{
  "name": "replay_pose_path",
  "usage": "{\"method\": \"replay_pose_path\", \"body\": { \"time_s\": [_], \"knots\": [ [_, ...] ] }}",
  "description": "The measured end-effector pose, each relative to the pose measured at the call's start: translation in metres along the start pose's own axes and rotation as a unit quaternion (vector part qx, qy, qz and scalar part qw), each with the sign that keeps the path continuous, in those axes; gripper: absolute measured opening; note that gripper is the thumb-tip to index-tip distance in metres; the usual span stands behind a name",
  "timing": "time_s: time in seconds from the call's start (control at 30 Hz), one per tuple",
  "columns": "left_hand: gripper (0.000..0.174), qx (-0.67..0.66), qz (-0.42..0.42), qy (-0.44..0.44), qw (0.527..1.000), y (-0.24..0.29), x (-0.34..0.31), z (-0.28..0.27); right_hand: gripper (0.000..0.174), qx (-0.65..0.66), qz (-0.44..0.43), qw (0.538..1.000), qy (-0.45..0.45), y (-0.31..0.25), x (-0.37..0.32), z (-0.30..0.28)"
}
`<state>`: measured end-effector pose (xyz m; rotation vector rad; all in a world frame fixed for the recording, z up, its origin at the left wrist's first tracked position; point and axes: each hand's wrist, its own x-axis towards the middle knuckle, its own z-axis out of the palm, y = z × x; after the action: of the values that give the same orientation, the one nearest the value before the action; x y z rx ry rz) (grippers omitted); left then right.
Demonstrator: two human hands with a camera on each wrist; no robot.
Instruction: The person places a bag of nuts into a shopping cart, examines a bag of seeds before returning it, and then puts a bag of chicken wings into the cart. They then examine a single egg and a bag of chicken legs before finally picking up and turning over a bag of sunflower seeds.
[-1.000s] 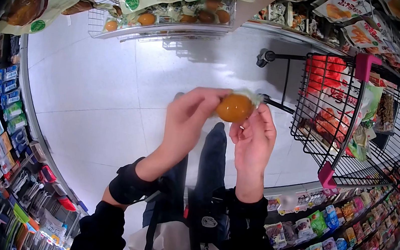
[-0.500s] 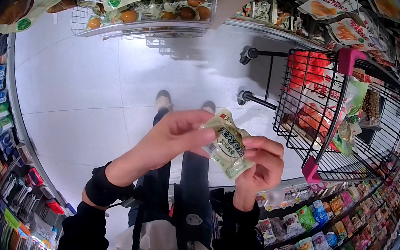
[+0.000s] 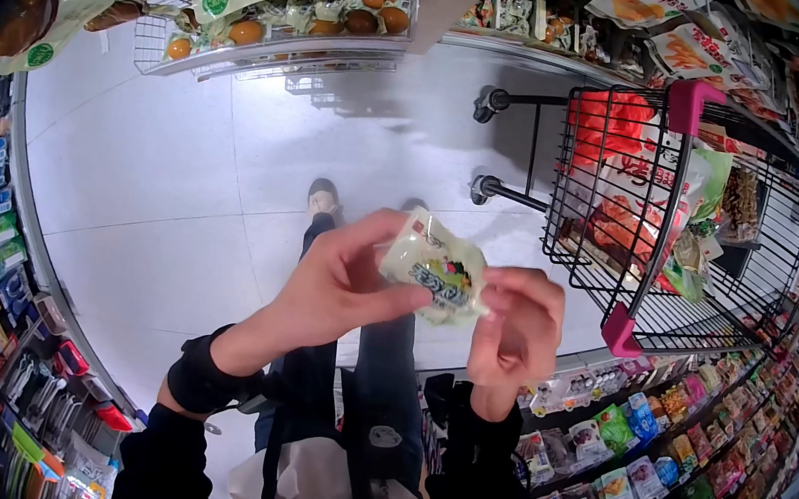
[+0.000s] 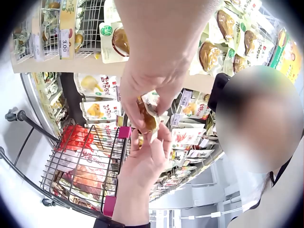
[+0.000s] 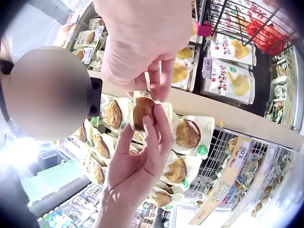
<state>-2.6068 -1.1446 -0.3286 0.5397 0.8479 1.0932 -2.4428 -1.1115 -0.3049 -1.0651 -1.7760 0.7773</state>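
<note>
A small sealed packet (image 3: 435,272) with dark printed lettering is held between both hands above the person's legs. The left hand (image 3: 340,277) grips its left side, thumb across the printed face. At the packet's right edge, the right hand (image 3: 518,328) pinches it between thumb and fingertips. The packet's underside shows a brown egg-like item (image 5: 144,113) in the right wrist view, with the left hand's fingers (image 5: 151,137) against it. In the left wrist view the packet (image 4: 149,119) sits between the two hands.
A black wire cart (image 3: 670,225) with pink corners stands at the right, holding a red bag and other packages. Wire baskets of packed eggs (image 3: 275,46) and hanging bags of brown food are at the upper left. Shelves of small packets (image 3: 633,472) line the lower right; more goods line the left.
The packet has been turned from its clear side, with the brown item showing, to its printed side, and its tilt has since shifted. Both hands have moved lower and still hold it.
</note>
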Motion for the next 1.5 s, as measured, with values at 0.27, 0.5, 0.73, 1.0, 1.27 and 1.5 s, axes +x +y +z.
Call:
{"method": "replay_pose_path", "body": {
  "time_s": [0.27, 0.5, 0.73, 1.0, 1.27, 1.5],
  "knots": [
    [0.037, -0.032, 0.056, 0.094, 0.993, -0.008, 0.009, 0.008, 0.035, -0.076, 0.061, 0.992, -0.085, -0.029, -0.004, 0.016],
    [0.038, 0.065, 0.11, 0.086, 0.988, -0.011, 0.012, 0.004, 0.051, -0.039, 0.091, 0.985, -0.145, -0.033, -0.007, 0.036],
    [0.044, 0.02, 0.102, 0.067, 0.992, -0.01, 0.013, 0.007, 0.055, -0.03, 0.143, 0.976, -0.16, -0.032, -0.007, 0.035],
    [0.045, 0.027, 0.108, 0.06, 0.992, -0.012, 0.015, 0.009, 0.054, -0.028, 0.131, 0.979, -0.156, -0.026, -0.009, 0.035],
    [0.04, 0.032, 0.095, 0.073, 0.992, -0.01, 0.019, 0.015, 0.053, -0.025, 0.141, 0.984, -0.104, -0.023, -0.009, 0.025],
    [0.039, 0.054, 0.111, 0.088, 0.988, -0.018, 0.021, 0.02, 0.054, -0.049, 0.183, 0.977, -0.1, -0.022, -0.012, 0.017]
  ]
}}
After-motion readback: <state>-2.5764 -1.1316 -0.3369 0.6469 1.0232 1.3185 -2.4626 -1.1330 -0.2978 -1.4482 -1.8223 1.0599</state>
